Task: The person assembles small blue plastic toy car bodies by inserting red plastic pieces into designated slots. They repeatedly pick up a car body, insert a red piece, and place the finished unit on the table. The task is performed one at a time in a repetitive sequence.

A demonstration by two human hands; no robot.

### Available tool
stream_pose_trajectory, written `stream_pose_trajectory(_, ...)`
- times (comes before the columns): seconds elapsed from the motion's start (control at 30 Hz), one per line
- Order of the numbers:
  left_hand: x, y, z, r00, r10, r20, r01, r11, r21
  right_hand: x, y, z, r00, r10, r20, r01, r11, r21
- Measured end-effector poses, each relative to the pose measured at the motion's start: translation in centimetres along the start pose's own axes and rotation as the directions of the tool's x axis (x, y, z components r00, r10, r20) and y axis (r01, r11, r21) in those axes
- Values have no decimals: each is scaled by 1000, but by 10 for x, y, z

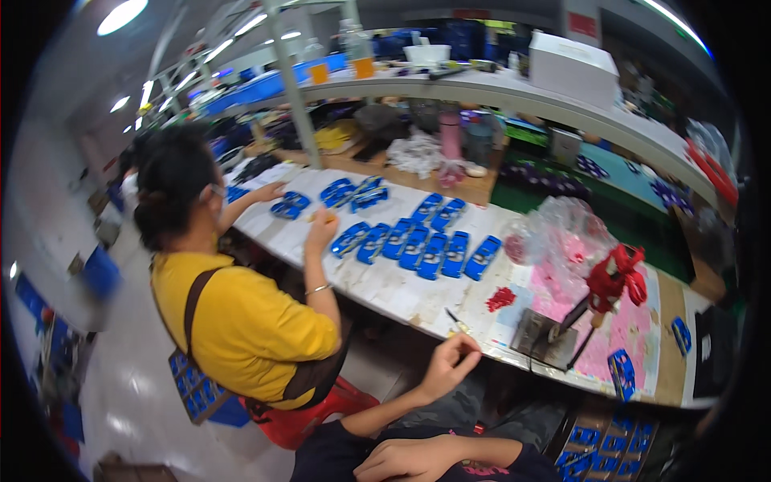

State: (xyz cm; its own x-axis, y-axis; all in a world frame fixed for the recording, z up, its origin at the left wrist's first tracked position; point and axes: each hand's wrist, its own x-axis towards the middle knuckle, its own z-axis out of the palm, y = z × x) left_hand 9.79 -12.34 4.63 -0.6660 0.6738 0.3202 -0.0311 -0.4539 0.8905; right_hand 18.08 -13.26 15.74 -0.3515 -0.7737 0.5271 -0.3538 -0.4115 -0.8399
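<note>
My left hand (451, 368) is raised at the front edge of the white table (377, 289), thumb and fingers curled together. Whether anything small sits between them cannot be made out. Just beyond it lies a thin dark-tipped tool (456, 320). My right hand (408, 459) rests low across my body by my left sleeve, fingers stretched out and lying flat, holding nothing. Blue toy car bodies (431, 255) stand in a row farther up the table. A small heap of red pieces (500, 299) is nearer, beside a metal stand (542, 337) with a red-wrapped head (614, 277).
At my left, a co-worker in a yellow shirt (233, 321) handles blue cars. A single blue car (621, 373) lies at the right table edge, above a tray of blue parts (610, 442). Clear plastic bags (566, 233) sit behind the stand, below a shelf (482, 84).
</note>
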Motion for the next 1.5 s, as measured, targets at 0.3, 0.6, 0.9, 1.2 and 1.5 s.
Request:
stream_pose_trajectory(0.3, -40, -17, 0, 988, -63, 141, 43, 989, 142, -39, 15, 43, 862, -467, -198, 499, 850, 168)
stream_pose_trajectory(0.6, -79, -38, 7, 944, -239, 228, 236, 971, 41, -154, -77, 57, 995, 44, -87, -36, 994, 99)
stream_pose_trajectory(0.9, -76, -44, 65, 782, -349, 516, 435, 899, -52, -140, -153, 100, 862, 504, 61, -480, 849, -222)
stream_pose_trajectory(1.2, -68, -30, 101, 688, -226, 689, 448, 880, -158, -111, -171, 134, 986, -31, -163, -71, 808, -585)
stream_pose_trajectory(1.5, -51, -8, 81, 844, -24, 535, 108, 986, -127, -191, -170, 55, -135, 806, -577, -986, -164, 1)
